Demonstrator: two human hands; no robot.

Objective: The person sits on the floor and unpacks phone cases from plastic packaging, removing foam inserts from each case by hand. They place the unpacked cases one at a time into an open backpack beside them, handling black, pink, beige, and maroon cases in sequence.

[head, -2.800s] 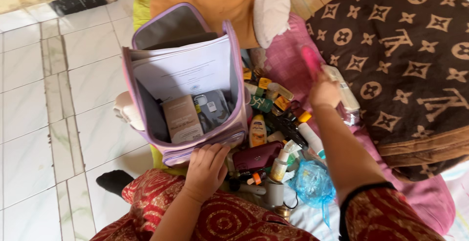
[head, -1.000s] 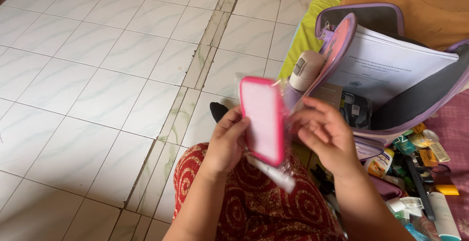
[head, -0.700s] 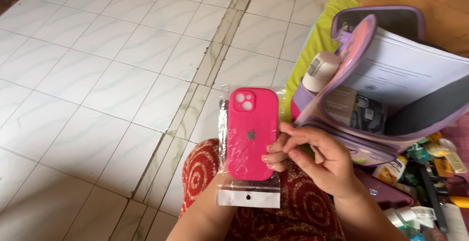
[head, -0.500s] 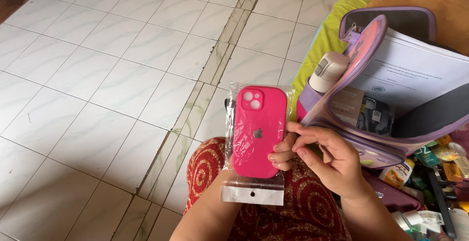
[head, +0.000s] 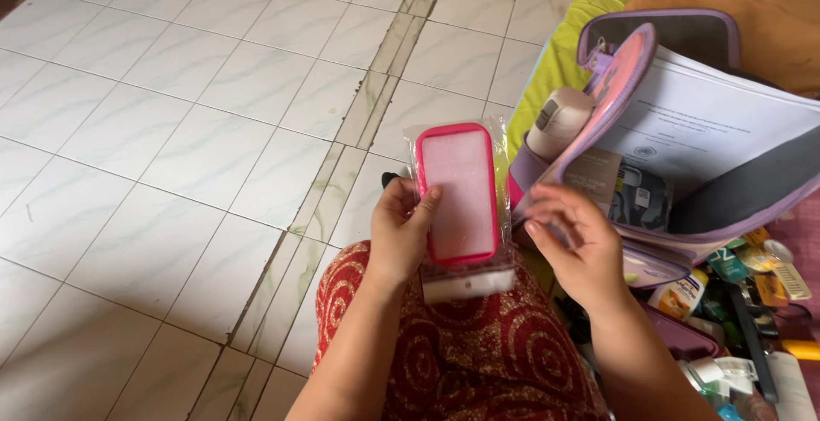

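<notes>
The left hand (head: pixel 400 231) pinches a bright pink rubbery phone case in a clear plastic sleeve (head: pixel 459 192), upright above the red patterned lap, pale inside facing up. Just right, the right hand (head: pixel 574 243) hovers with fingers loosely spread, holding nothing, before the open lilac backpack (head: pixel 683 131) holding white papers.

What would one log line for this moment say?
left hand: holds bagged pink phone case, inside facing up | right hand: open, beside it | purple backpack: open

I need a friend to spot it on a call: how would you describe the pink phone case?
Start at the open lilac backpack on the right, then look left, over the white tiled floor. The left hand holds up the pink phone case, sealed in a clear plastic sleeve, its pale inner side facing the camera.
</notes>
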